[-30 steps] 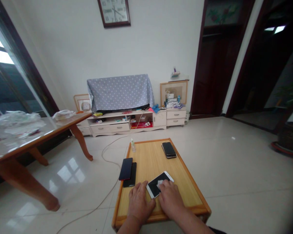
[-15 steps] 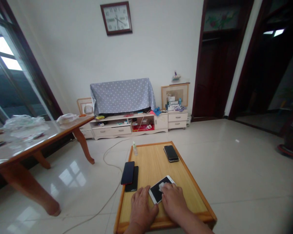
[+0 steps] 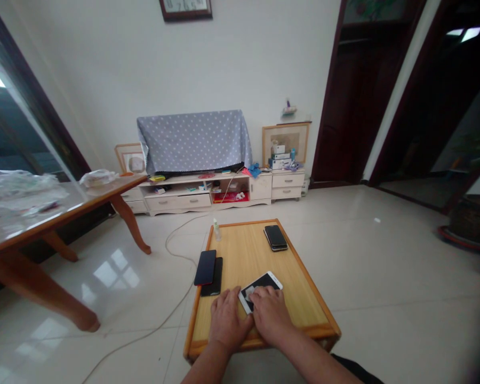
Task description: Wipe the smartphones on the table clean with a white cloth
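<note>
A white smartphone (image 3: 272, 279) with a dark screen lies face up and slanted on the small wooden table (image 3: 240, 240). At its lower left end, my left hand (image 3: 228, 319) grips the edge, fingers along the left corner and thumb at the near side. My right hand (image 3: 271, 316) rests over the screen, its fingers bent onto a small white wipe (image 3: 249, 292) pressed to the glass. The palm hides part of the phone's near edge. Left of my hands, a red-edged dark phone (image 3: 205, 268) overlaps a black phone (image 3: 217, 282).
Stacked phones (image 3: 276, 237) lie at the far right of the small table. A clear bottle (image 3: 216, 230) stands at its far left corner. A cable (image 3: 144, 335) runs over the floor. On the left is a larger table (image 3: 84, 208) with plastic bags; a low cabinet (image 3: 180, 201) stands behind.
My right hand has slid the wipe across the screen toward the phone's lower left end. The left hand stays at the phone's edge. The view has tilted down slightly.
</note>
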Tool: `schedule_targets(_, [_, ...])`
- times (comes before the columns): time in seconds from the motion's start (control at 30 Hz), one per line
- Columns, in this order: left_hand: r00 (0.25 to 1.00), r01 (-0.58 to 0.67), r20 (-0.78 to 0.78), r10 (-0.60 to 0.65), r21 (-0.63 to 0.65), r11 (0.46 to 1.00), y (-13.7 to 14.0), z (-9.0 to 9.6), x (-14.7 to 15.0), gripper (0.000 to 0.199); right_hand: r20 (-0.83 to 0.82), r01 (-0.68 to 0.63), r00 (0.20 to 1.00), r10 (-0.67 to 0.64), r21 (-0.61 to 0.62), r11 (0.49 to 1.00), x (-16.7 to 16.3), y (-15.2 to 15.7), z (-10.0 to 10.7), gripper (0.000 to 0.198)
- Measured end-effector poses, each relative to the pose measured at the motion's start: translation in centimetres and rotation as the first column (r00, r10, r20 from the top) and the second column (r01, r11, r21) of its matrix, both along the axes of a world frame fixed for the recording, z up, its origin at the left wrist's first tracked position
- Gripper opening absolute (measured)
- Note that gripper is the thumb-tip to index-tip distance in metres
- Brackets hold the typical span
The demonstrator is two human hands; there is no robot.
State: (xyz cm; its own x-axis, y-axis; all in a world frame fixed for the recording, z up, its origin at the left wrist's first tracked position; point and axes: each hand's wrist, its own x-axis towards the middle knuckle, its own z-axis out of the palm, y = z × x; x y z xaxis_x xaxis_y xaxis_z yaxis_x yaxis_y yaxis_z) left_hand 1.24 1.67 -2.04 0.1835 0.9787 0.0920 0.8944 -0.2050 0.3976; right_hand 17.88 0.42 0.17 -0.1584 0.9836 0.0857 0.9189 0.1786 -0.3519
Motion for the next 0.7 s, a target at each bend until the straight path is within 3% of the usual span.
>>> schedule_targets(0.07, [1.000,0.002,0.007,-0.002,0.005,1.000,0.0,-0.2,-0.1,0.072,0.006,0.010,1.000,-0.010,0.004,1.000,0.1,0.2,0.0,0.029])
schedule_targets(0.23, [0.999,0.022,0.025,-0.023,0.033,0.999,0.2,-0.6,-0.3,0.076,0.063,0.295,0.954,-0.294,-0.001,0.956,2.2,2.1,0.3,0.033])
schedule_targets(0.3, [0.999,0.021,0.026,-0.022,0.036,0.999,0.2,-0.7,-0.4,0.078,0.041,0.256,0.966,-0.255,0.003,0.967,1.7,1.9,0.0,0.033])
schedule_targets(0.4, [0.999,0.018,0.030,-0.019,0.033,0.999,0.3,-0.9,-0.4,0.077,-0.026,0.052,0.998,-0.051,0.032,0.998,-0.2,0.9,-0.5,0.032])
schedule_targets(0.47, [0.999,0.017,0.033,-0.018,0.027,0.999,0.3,-0.9,-0.4,0.077,-0.038,-0.018,0.999,0.019,0.039,0.999,-0.8,0.6,-0.7,0.030])
schedule_targets(0.63, [0.999,0.017,0.037,-0.017,0.004,1.000,0.3,-0.8,-0.4,0.084,0.013,0.210,0.978,-0.210,0.005,0.978,0.4,2.0,-0.4,0.034])
schedule_targets(0.7, [0.999,0.014,0.049,-0.015,0.014,1.000,0.4,-0.9,-0.5,0.086,0.021,0.202,0.979,-0.202,0.002,0.979,0.1,2.2,-0.4,0.034])
